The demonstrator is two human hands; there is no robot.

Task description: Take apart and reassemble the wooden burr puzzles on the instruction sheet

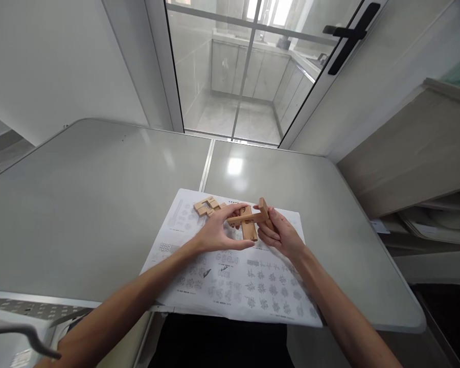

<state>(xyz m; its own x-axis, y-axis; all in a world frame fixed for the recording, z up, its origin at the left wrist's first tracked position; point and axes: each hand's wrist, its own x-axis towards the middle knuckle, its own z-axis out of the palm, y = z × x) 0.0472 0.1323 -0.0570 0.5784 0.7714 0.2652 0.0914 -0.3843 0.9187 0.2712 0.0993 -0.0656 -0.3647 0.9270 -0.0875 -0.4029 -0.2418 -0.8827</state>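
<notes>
A wooden puzzle assembly [250, 222] of crossed notched bars is held just above a printed instruction sheet [233, 278]. My left hand [218, 232] pinches its left end between thumb and fingers. My right hand [279, 232] grips the right side, fingers curled round an upright bar. Loose notched wooden pieces [206, 206] lie on the sheet's far left part, just beyond my left hand.
The sheet lies on a grey folding table [99, 204] with a seam down the middle. A glass door [249, 66] stands behind the table. A wooden shelf unit [417, 148] is at the right, and a metal frame [19, 332] sits at the lower left.
</notes>
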